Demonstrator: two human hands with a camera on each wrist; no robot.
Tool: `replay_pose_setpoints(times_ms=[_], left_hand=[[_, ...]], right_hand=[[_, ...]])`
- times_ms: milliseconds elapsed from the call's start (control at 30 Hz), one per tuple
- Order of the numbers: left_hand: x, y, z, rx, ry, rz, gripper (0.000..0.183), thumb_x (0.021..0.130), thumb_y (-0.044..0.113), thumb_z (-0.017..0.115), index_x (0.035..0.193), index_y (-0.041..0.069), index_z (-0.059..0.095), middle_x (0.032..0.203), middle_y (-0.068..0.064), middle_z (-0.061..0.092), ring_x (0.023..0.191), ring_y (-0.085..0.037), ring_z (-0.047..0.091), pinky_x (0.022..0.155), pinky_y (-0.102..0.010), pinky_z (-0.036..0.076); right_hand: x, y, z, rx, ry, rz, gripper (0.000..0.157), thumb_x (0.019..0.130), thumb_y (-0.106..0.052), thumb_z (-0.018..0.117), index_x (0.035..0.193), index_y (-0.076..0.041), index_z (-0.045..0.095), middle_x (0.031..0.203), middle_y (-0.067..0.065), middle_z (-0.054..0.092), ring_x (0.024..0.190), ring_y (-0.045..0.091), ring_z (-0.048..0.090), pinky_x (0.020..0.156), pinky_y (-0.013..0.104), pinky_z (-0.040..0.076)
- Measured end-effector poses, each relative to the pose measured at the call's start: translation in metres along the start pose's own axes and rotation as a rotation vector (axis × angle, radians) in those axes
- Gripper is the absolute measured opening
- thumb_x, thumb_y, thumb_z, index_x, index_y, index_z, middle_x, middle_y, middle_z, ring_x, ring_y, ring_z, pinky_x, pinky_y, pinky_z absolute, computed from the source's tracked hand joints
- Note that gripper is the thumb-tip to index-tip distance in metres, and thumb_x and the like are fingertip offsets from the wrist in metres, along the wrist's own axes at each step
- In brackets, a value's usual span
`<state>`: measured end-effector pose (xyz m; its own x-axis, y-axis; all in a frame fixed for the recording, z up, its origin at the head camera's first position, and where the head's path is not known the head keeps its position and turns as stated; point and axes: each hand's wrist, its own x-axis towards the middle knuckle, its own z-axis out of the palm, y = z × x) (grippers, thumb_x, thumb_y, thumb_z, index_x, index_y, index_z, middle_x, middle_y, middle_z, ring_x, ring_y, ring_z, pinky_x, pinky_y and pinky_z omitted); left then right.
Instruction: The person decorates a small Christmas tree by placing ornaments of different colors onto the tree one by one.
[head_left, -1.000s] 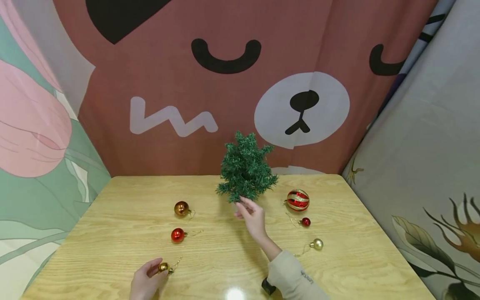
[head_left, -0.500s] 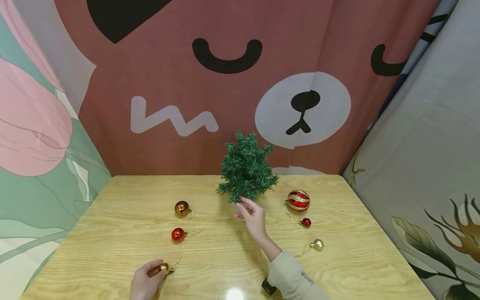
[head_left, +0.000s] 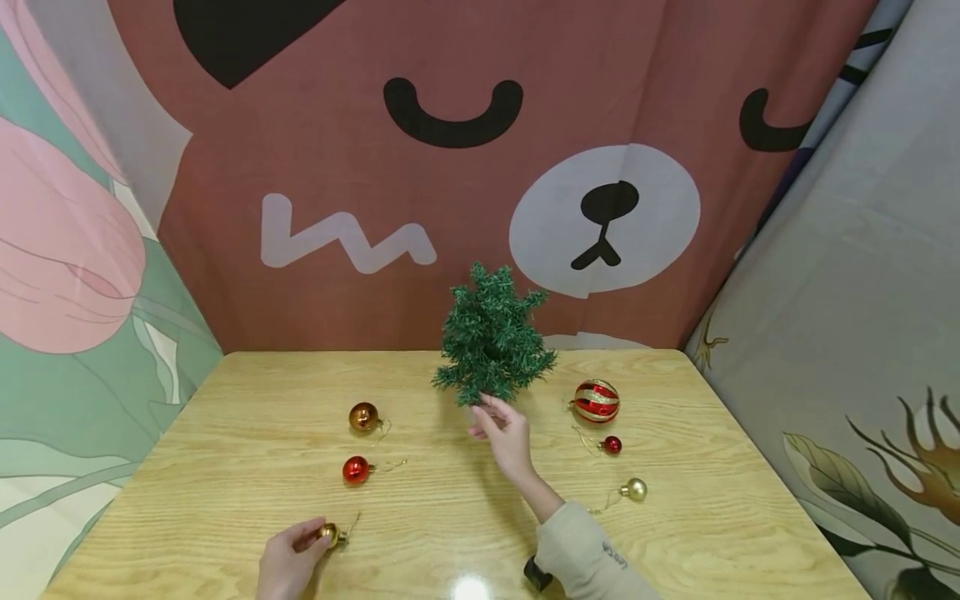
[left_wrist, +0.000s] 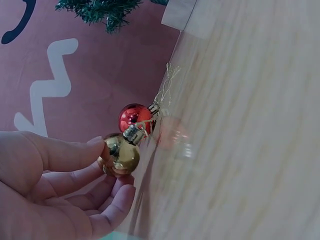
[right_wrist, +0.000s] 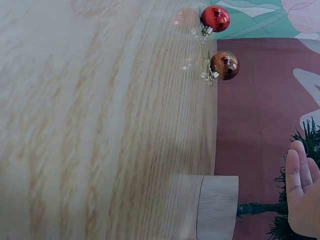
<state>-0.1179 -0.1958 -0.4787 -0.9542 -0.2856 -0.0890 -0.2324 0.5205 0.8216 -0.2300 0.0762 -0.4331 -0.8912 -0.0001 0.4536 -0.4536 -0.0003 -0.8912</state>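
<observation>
My left hand [head_left: 288, 560] pinches a small gold bauble [left_wrist: 121, 156] between thumb and fingers at the front left of the table. Its metal cap and thin cord point to the right. My right hand [head_left: 510, 442] reaches to a small green artificial Christmas tree [head_left: 491, 333], which stands upright at the back middle. Thumb and index finger pinch a low front branch, though the foliage partly hides the fingertips. In the right wrist view, the tree's pale round base [right_wrist: 218, 207] rests on the table, and other fingers [right_wrist: 294, 172] lie against the branches.
On the left of the wooden table [head_left: 420, 533] lie a bronze bauble [head_left: 363, 417] and a red bauble [head_left: 356, 470]. On the right are a striped red-and-gold bauble [head_left: 597, 401], a small dark red one [head_left: 612, 445] and a pale gold one [head_left: 636, 489]. Printed curtains [head_left: 337, 183] surround the table.
The left hand shifts very slightly, and the cord of the gold bauble swings a little. My right hand and the tree hold still.
</observation>
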Motion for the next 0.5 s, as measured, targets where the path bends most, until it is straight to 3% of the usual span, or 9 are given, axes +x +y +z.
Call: replay_pose_setpoints(times_ms=[300,500], left_hand=[[-0.001,0.016,0.002,-0.060,0.029,0.056,0.029,0.081,0.002,0.062,0.105,-0.013,0.059,0.096,-0.021,0.062,0.080,-0.015,0.057,0.065,-0.017,0.044],[0.002,0.026,0.007,-0.148,0.017,0.041,0.032,0.082,0.004,0.062,0.108,-0.014,0.057,0.095,-0.019,0.062,0.081,-0.015,0.055,0.064,-0.016,0.044]], right_hand=[[0.000,0.001,0.001,0.007,0.006,-0.012,0.026,0.085,0.008,0.053,0.108,0.020,0.051,0.085,0.030,0.060,0.061,0.046,0.057,0.056,0.044,0.050],[0.000,0.002,0.001,0.017,-0.001,-0.001,0.026,0.085,0.008,0.053,0.109,0.019,0.051,0.086,0.031,0.059,0.062,0.047,0.057,0.057,0.044,0.050]])
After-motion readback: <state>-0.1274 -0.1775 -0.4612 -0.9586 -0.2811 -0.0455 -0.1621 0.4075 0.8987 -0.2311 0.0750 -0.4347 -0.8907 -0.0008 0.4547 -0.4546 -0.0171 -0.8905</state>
